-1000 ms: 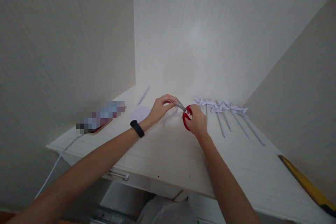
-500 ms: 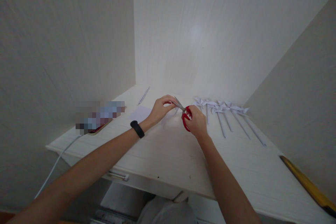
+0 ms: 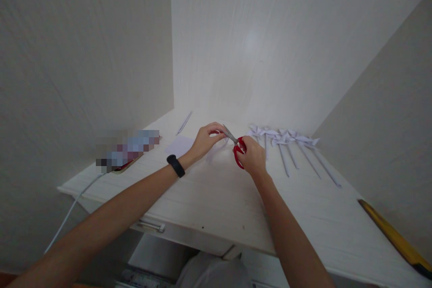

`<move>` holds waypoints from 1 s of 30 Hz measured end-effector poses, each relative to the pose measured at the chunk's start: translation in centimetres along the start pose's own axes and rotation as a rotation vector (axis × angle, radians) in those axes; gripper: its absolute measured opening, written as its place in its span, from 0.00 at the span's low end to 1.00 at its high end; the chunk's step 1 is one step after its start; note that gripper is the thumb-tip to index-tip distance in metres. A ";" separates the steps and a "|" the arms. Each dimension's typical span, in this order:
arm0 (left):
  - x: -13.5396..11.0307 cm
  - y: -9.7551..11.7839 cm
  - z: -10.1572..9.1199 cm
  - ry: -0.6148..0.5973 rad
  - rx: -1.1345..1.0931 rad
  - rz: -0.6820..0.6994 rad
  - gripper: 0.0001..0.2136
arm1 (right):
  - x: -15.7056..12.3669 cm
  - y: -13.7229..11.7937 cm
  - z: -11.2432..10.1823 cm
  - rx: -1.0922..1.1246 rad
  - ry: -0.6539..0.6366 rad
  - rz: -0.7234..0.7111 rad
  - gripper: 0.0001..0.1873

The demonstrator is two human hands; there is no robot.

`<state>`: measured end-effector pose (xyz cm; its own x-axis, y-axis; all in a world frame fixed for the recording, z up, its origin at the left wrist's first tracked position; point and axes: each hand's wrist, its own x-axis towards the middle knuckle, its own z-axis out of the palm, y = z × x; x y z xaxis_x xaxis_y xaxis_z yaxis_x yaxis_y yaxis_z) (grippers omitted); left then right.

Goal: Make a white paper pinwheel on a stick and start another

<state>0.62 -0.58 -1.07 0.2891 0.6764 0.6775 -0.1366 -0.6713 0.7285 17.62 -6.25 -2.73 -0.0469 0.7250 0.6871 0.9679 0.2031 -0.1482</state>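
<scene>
right hand (image 3: 254,155) has fingers closed through red-handled scissors (image 3: 236,141), mid-desk (image 3: 189,209); long axis runs near-right to far-left, blade tips right at left hand's (image 3: 205,140) fingers. those pinch a white paper piece (image 3: 221,145) (faint against desk). paper pinwheels (image 3: 286,137) lie right.

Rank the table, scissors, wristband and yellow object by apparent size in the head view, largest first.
1. Table
2. Yellow object, cut off by the frame
3. Scissors, partly hidden
4. Wristband
</scene>
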 end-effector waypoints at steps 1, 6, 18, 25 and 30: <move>0.0 0.0 0.0 0.000 -0.001 -0.008 0.05 | 0.0 0.0 0.0 0.001 0.004 -0.002 0.04; -0.1 -0.1 0.0 0.006 -0.006 -0.025 0.03 | 0.0 0.0 0.1 0.012 0.015 -0.030 0.03; 0.1 -0.1 0.0 0.032 0.037 -0.011 0.04 | -0.1 -0.1 0.1 0.067 0.008 -0.009 0.03; 0.0 0.1 0.0 0.022 0.063 -0.019 0.04 | 0.0 0.0 0.1 0.039 -0.020 0.009 0.04; -0.1 -0.6 0.0 0.027 0.008 -0.024 0.05 | 0.0 0.0 0.1 0.005 -0.028 0.010 0.04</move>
<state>0.66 -0.22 -1.56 0.2661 0.7005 0.6622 -0.1221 -0.6570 0.7440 17.59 -6.22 -2.82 -0.0438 0.7450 0.6656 0.9670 0.1990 -0.1592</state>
